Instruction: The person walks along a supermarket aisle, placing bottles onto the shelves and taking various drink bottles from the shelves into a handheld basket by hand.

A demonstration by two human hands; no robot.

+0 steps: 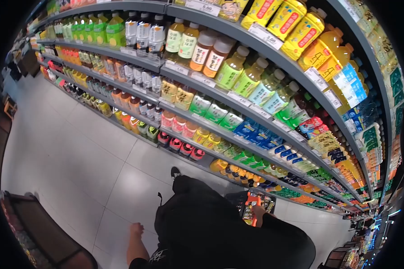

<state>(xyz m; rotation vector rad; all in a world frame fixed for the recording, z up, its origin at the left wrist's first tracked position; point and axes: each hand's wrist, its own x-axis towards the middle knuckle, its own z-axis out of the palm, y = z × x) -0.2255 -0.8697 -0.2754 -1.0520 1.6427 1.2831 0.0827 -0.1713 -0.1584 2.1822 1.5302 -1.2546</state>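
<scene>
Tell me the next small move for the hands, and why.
Probably raise the left hand toward the drink shelves: it hangs low, apart from them, and appears empty, while the right hand is at an orange-trimmed basket or cart and seems occupied.

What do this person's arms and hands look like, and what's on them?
Both the left hand and right hand look human and gloveless, with bare forearms. Black sleeves cover the arms higher up, matching the black clothing. A pale marking shows near the left sleeve; it's too small to read.
</scene>
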